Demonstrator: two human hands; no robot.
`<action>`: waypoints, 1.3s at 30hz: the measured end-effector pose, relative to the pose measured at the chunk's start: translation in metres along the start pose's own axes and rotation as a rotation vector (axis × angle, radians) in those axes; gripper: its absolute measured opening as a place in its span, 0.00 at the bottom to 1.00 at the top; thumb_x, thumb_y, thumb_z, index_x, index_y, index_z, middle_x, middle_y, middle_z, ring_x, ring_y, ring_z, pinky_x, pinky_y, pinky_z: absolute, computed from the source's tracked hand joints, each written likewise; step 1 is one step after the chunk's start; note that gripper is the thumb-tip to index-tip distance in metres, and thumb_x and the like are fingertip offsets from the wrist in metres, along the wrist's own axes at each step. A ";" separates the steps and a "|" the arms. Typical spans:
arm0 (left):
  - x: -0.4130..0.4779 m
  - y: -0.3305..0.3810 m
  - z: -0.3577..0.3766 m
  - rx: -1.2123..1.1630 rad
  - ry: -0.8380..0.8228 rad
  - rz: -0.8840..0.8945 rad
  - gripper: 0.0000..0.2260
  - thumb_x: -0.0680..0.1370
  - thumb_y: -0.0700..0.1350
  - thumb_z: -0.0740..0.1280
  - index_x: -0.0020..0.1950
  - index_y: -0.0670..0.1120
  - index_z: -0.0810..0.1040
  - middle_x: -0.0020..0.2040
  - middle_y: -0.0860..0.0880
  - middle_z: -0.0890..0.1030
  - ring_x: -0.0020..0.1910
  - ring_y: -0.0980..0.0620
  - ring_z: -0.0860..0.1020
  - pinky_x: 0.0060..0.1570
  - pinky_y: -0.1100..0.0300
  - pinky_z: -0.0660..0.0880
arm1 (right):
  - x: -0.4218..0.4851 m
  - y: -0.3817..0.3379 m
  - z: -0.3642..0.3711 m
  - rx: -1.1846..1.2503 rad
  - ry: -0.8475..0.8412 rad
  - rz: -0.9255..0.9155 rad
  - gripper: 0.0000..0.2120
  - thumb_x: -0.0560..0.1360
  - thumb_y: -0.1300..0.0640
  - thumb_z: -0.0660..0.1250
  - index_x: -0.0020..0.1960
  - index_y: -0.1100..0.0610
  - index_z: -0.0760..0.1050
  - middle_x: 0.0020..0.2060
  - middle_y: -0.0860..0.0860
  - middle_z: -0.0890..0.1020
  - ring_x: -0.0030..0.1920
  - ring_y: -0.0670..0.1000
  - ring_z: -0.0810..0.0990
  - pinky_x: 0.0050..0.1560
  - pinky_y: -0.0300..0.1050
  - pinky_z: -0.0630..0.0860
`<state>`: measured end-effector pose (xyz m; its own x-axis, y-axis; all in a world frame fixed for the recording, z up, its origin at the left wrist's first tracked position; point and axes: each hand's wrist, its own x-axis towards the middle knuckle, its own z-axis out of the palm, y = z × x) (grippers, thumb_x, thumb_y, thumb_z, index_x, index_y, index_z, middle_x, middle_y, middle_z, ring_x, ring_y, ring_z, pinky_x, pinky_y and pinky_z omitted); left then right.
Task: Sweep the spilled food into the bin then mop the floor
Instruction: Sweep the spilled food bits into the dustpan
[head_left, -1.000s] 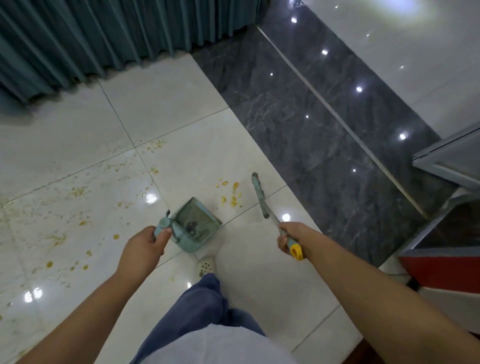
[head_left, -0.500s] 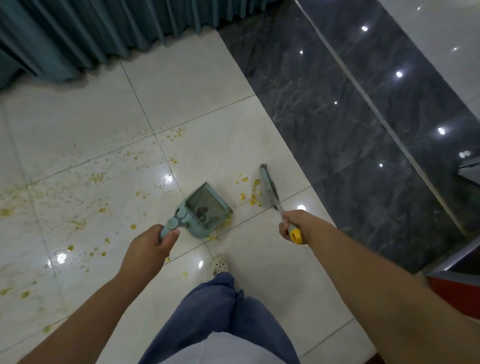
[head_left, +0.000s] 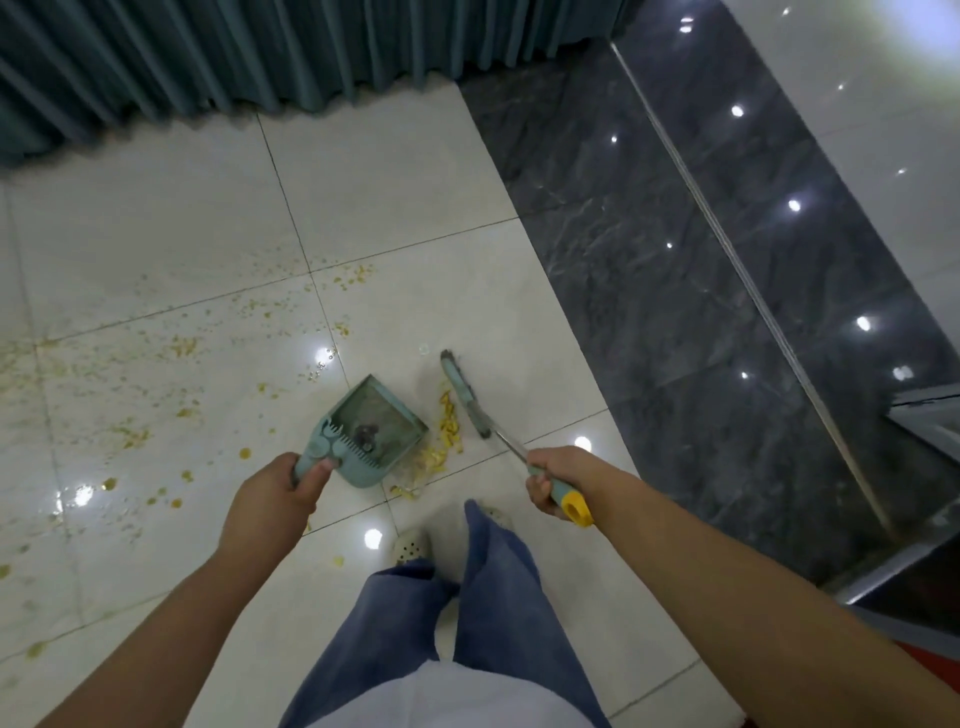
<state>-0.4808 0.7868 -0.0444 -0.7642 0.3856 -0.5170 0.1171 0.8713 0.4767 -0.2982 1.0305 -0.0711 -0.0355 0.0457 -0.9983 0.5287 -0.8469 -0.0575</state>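
Observation:
My left hand (head_left: 278, 491) grips the handle of a pale green dustpan (head_left: 376, 428) that rests on the white tile floor, its mouth facing right. My right hand (head_left: 556, 480) holds the teal, yellow-tipped handle of a small broom (head_left: 462, 392), whose head stands on the floor just right of the pan. A pile of yellow food bits (head_left: 444, 436) lies between the broom head and the pan's mouth. More yellow crumbs (head_left: 130, 395) are scattered over the tiles to the left. A dark clump lies inside the pan.
A teal curtain (head_left: 260, 52) hangs along the far edge. A dark marble strip (head_left: 675, 286) runs along the right, with a metal rail beyond it. My legs in blue trousers and pale shoes (head_left: 413, 545) stand just behind the pan.
The broom head has swept left toward the dustpan, gathering the yellow bits into a pile at the pan's mouth. Both hands keep their grips.

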 end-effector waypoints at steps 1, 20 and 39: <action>0.000 0.001 0.001 -0.013 0.015 -0.017 0.15 0.79 0.51 0.61 0.38 0.42 0.72 0.32 0.46 0.78 0.32 0.49 0.74 0.29 0.60 0.65 | 0.002 -0.009 0.001 -0.040 0.017 -0.013 0.10 0.80 0.58 0.61 0.41 0.61 0.66 0.29 0.53 0.68 0.14 0.45 0.65 0.15 0.30 0.65; -0.061 0.021 0.055 -0.258 0.291 -0.377 0.18 0.80 0.52 0.59 0.38 0.39 0.73 0.30 0.47 0.76 0.31 0.49 0.73 0.31 0.58 0.66 | 0.057 -0.114 -0.003 -0.808 0.079 -0.139 0.07 0.80 0.62 0.58 0.57 0.61 0.67 0.35 0.55 0.68 0.28 0.47 0.66 0.19 0.30 0.68; -0.228 -0.109 0.090 -0.380 0.398 -0.442 0.19 0.80 0.53 0.58 0.36 0.42 0.71 0.30 0.47 0.76 0.31 0.49 0.73 0.30 0.58 0.66 | 0.032 0.115 0.005 -0.955 0.017 -0.036 0.07 0.79 0.59 0.58 0.48 0.63 0.70 0.27 0.54 0.69 0.21 0.46 0.66 0.22 0.35 0.67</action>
<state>-0.2623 0.6314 -0.0421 -0.8713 -0.1840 -0.4549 -0.4325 0.7260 0.5347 -0.2432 0.9317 -0.1101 -0.0564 0.0775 -0.9954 0.9966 -0.0555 -0.0608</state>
